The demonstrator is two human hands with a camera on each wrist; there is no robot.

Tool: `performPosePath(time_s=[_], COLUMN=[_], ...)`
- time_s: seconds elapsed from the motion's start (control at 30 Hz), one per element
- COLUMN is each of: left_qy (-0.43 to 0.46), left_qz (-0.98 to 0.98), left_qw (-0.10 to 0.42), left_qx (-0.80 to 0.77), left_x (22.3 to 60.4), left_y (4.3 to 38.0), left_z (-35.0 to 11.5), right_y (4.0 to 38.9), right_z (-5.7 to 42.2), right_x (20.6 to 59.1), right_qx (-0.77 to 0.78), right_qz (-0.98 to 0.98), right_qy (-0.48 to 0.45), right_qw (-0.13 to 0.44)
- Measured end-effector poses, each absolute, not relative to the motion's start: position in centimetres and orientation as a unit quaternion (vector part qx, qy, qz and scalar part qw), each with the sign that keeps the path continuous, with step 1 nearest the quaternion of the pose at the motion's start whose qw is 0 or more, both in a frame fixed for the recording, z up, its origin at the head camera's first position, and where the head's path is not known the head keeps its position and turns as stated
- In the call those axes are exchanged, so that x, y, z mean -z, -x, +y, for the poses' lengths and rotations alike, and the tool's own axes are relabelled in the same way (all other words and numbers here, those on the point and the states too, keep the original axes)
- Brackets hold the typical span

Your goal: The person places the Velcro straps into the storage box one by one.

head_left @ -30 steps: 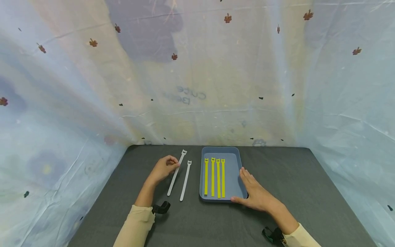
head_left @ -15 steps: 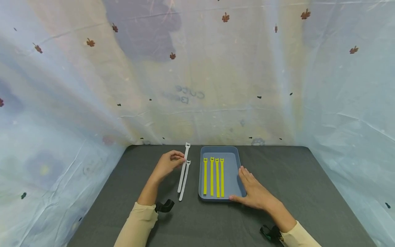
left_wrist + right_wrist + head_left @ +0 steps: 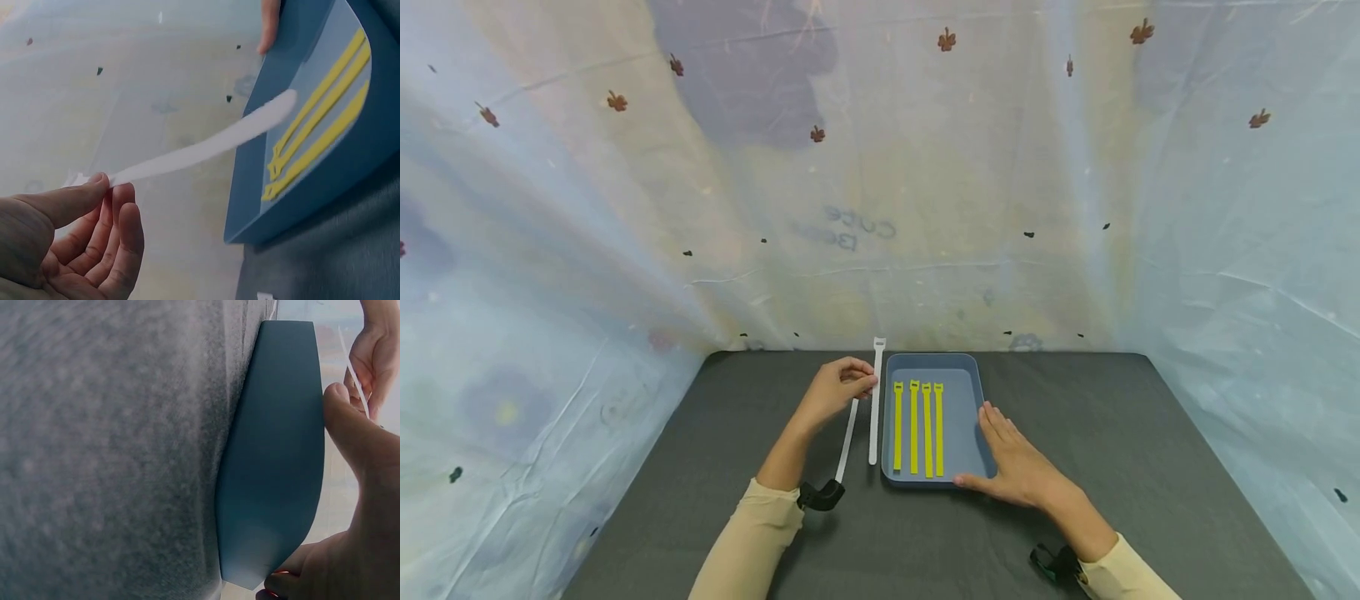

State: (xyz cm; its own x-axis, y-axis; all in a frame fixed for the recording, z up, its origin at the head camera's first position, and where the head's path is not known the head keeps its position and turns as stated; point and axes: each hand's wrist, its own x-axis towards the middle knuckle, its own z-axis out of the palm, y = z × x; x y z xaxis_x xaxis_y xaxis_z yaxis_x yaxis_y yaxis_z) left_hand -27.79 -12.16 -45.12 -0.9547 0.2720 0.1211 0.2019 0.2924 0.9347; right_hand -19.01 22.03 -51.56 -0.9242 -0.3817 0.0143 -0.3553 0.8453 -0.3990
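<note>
My left hand (image 3: 838,392) pinches a white slotted-head strap, a hook-and-loop cable tie (image 3: 875,425), between thumb and fingertips. It hangs over the left side of the blue-grey tray (image 3: 967,425), its free end pointing toward me. In the left wrist view the held tie (image 3: 206,147) bends slightly. A second white cable tie (image 3: 847,442) lies on the table, its upper end hidden behind my left hand. Several yellow cable ties (image 3: 913,429) lie side by side inside the tray. With fingers extended, my right hand (image 3: 1021,467) rests at the tray's near right corner, thumb on the near rim.
A dark grey cloth (image 3: 1075,400) covers the table. A patterned plastic sheet (image 3: 925,292) hangs behind it and along both sides. Black straps (image 3: 822,497) circle both wrists.
My left hand has lifted the white cable tie and carried it right, past the second white one, to beside the tray. The tie has swung nearly straight. My right hand stays put.
</note>
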Motion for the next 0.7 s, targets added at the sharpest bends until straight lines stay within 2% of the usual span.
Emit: performPosePath(time_s=[0.7], left_qy=[-0.163], left_qz=[0.796], left_qw=[0.078], left_qx=[-0.577], left_x=[45.5], left_y=[29.4], left_z=[-6.2], right_y=[18.9], right_z=[21.9], right_x=[51.3], right_qx=[0.217], right_qz=[0.957], right_qy=[0.188], right_qw=[0.042])
